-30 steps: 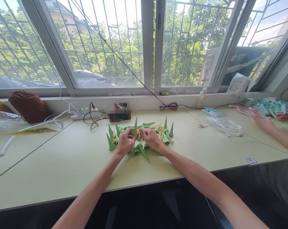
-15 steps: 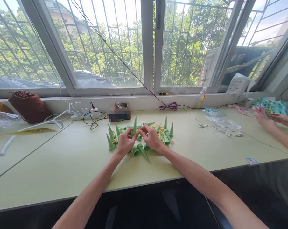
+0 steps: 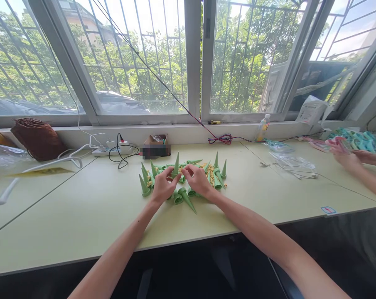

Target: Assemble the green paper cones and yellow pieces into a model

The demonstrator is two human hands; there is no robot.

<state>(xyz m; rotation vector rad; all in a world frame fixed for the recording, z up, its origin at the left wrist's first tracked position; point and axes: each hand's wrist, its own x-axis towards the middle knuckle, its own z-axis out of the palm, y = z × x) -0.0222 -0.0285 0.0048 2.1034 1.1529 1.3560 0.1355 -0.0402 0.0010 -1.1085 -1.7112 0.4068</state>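
Roughly six cones (image 3: 176, 164) stand upright, more lie flat; left hand (image 3: 161, 189) and right hand (image 3: 199, 181) both pinched shut among them, contents unclear

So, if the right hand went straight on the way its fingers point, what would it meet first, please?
Most likely the upright green cone standing just beyond the fingertips of the right hand. The left hand is close beside that cone, so depth leaves some doubt.

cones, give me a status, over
Left hand and right hand fingertip to fingertip over cones; grip too small to tell. Cones heaped with yellow bits on table. Co-worker's hands far right, apart.
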